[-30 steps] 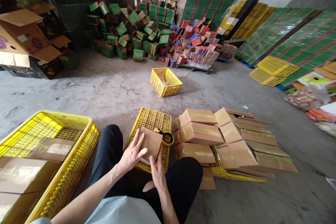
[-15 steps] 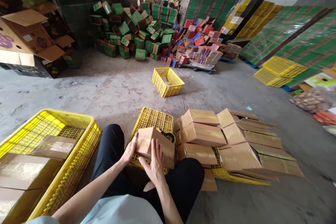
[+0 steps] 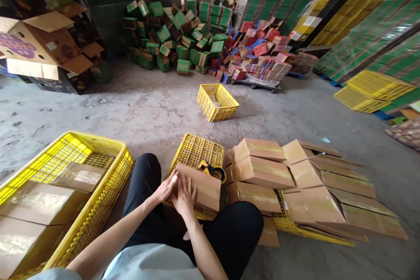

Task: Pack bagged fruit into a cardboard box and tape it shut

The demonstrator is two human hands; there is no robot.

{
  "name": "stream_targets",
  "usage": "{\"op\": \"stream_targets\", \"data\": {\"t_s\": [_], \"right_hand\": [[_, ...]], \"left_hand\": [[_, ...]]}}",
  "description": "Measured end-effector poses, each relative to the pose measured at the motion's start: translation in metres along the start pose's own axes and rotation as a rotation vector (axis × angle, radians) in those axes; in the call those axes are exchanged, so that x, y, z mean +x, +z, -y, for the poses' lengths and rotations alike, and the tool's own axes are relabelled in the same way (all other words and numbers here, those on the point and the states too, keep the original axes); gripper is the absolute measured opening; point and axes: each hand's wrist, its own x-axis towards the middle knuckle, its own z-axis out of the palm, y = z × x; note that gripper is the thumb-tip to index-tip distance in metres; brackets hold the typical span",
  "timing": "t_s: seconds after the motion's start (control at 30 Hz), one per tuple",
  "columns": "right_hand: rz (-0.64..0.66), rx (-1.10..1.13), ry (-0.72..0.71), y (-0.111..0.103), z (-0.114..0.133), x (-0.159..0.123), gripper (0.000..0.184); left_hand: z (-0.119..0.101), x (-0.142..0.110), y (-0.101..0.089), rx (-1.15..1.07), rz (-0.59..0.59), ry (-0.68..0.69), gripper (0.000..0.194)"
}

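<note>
A brown cardboard box (image 3: 205, 183) lies on an upturned yellow crate (image 3: 200, 146) between my knees. My left hand (image 3: 166, 187) touches the box's left end with fingers stretched out. Beside it, my right hand (image 3: 184, 196) rests flat on the near left part of the box, fingers extended. The two hands almost meet at that end; the fingertips of the left are partly hidden. Just behind the box, on the crate, sits a yellow and black tape dispenser (image 3: 213, 171).
To my left stands a large yellow crate (image 3: 129, 162) with taped boxes (image 3: 42, 201) inside. Several cardboard boxes (image 3: 265, 170) are stacked at right, some flaps raised. Ahead are a small yellow crate (image 3: 218, 111) and a heap of green cartons (image 3: 182, 50).
The box has turned and settled lower onto the crate, showing more of the tape dispenser. My right hand has shifted left along it, closer to my left hand. The view has swung slightly left.
</note>
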Motion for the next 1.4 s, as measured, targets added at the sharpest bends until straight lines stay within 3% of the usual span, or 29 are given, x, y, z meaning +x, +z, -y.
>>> {"op": "stream_targets", "data": {"t_s": [0.1,0.17,0.37,0.63,0.77,0.93,1.07,1.23,1.4], "right_hand": [[-0.045,-0.039,-0.018,0.0,-0.008,-0.003,0.069],[-0.066,-0.046,-0.033,-0.005,-0.016,-0.008,0.067],[-0.113,-0.086,0.047,-0.014,-0.052,-0.027,0.061],[-0.191,-0.109,0.214,-0.014,-0.105,-0.034,0.065],[-0.225,-0.125,0.222,-0.014,-0.125,-0.03,0.072],[-0.244,-0.132,0.218,-0.004,-0.126,-0.023,0.069],[-0.249,-0.182,0.194,0.006,-0.116,-0.032,0.065],[-0.303,-0.18,0.113,0.017,-0.105,-0.049,0.063],[-0.285,-0.158,0.083,0.015,-0.107,-0.056,0.076]], "left_hand": [[0.008,-0.006,0.015,0.26,0.005,0.224,0.077],[0.011,-0.007,0.019,0.395,-0.001,0.293,0.075],[0.005,-0.011,0.017,0.62,-0.029,0.328,0.082],[-0.003,-0.017,0.028,0.693,-0.094,0.325,0.088],[-0.01,-0.005,0.036,0.714,-0.066,0.308,0.091],[-0.031,0.017,0.061,0.722,0.06,0.393,0.084],[-0.037,0.015,0.071,0.743,0.112,0.486,0.084],[-0.026,-0.006,0.06,0.764,0.114,0.552,0.089],[-0.01,-0.025,0.046,0.765,0.027,0.479,0.089]]}}
